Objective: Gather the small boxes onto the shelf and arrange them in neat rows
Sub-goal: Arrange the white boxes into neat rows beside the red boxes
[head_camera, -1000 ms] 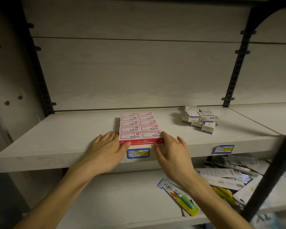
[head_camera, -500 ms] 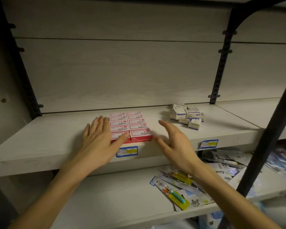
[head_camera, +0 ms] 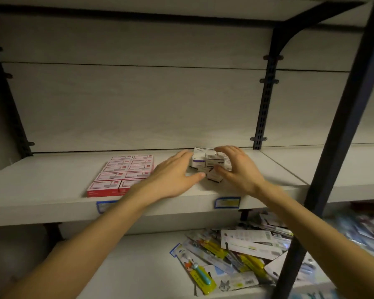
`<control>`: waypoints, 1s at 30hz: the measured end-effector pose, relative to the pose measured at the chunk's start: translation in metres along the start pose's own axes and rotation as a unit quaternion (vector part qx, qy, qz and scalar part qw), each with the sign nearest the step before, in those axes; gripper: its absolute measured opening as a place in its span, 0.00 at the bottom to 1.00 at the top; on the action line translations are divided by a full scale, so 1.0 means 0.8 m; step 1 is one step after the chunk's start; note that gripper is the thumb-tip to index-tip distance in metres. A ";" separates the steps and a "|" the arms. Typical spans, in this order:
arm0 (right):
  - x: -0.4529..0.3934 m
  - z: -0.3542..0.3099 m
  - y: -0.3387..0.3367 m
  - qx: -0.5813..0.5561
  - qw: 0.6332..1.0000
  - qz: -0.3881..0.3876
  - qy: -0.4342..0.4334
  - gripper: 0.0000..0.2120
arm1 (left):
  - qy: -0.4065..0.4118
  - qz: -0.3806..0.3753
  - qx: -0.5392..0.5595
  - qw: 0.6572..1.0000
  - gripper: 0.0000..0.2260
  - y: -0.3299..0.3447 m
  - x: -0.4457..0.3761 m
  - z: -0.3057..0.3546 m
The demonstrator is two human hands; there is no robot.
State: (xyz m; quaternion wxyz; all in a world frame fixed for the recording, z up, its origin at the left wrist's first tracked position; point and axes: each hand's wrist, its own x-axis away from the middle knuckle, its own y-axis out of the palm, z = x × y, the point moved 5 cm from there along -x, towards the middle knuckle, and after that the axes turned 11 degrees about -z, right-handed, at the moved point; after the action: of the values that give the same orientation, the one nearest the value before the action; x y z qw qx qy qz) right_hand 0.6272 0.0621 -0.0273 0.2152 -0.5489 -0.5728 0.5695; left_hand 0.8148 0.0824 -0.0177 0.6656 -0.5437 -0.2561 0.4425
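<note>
A person's two bare arms reach up to a pale wood-grain shelf board [head_camera: 52, 186] at about chest height. The left hand [head_camera: 173, 178] lies flat and low on the board, fingers straight and close together, thumb stretched out, its fingertips touching the left side of a loose pile of small white cardboard boxes with dark printed labels [head_camera: 209, 165]. The right hand [head_camera: 235, 167] cups the pile from the right, fingers curved and slightly spread over the top and thumb at the near side; whether it truly grips a box cannot be told. The pile sits toward the middle-back of the shelf, boxes tilted and overlapping. Just to its left, ten flat red-and-white cardboard boxes [head_camera: 123, 173] already lie in two tidy columns reaching the shelf's front edge. The likely risk is that squeezing the heap from both sides makes boxes pop upward or slide toward the front lip and fall, because they are stacked unevenly; sweeping them left could also nudge the red rows out of line. A black metal upright post [head_camera: 341, 147] crosses the view at the right and could catch the right elbow. Blue-bordered price labels [head_camera: 227, 202] are stuck to the shelf edge. On the lower shelf lies a heap of carded toothbrush packets in yellow and white [head_camera: 229, 255], directly under where a box would drop.
</note>
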 end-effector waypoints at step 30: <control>0.024 0.072 -0.002 -0.244 0.969 0.001 -0.032 0.20 | -0.041 0.196 0.191 0.961 0.13 0.042 -0.074 -0.025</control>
State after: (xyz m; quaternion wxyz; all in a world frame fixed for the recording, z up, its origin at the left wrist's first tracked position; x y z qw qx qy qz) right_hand 0.5703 0.0556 -0.0479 0.0564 -0.5668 -0.7004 0.4301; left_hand 0.7926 0.0217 -0.0466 0.6465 -0.4273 -0.0823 0.6266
